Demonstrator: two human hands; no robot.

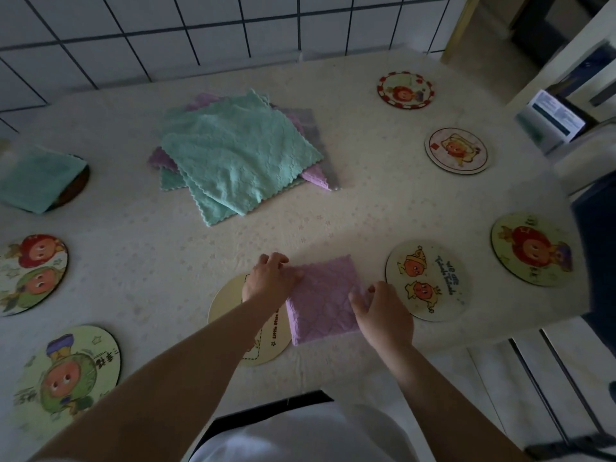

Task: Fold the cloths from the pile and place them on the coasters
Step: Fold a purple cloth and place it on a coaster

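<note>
A folded purple cloth (321, 300) lies at the table's near edge, its left side overlapping a cream coaster (230, 301). My left hand (270, 278) holds the cloth's upper left corner, fingers curled over it. My right hand (383, 315) grips its right edge, thumb on top. The pile (240, 151) of teal, purple and grey cloths lies in the middle of the table. At the far left a folded teal cloth (36, 178) rests on a dark coaster (78, 185).
Round cartoon coasters ring the table: two at the left (33, 273) (66, 375), one just right of my hands (428, 280), and three along the right side (533, 250) (456, 150) (405, 90). A tiled wall stands behind. The table's edge drops off at right.
</note>
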